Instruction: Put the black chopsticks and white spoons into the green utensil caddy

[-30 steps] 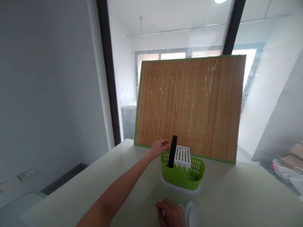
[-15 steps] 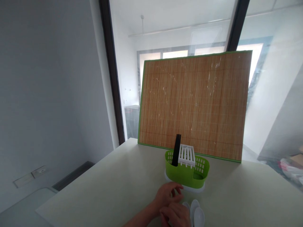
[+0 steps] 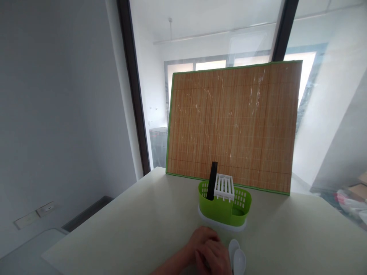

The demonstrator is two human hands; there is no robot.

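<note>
A green basket on a white base holds a bundle of black sticks in its left part, and a white slotted rack sits across its middle. My left hand is just in front of the basket, back of the hand up, its fingers bent down and mostly hidden behind my right hand. Nearer the bottom edge, my right hand overlaps it with curled fingers; whatever they pinch is hidden. Beside my right hand, white spoons lie on the table, their bowls pointing away from me.
A white table spreads around the basket. Behind it stands an upright bamboo mat with green edging, in front of a glass partition with dark frames. A grey wall is on the left. Blurred items lie beyond the table's right side.
My left hand's fingers, apart before, have bent down behind my right hand. The leftmost spoon bowl no longer shows beside my right hand. The view has shifted slightly.
</note>
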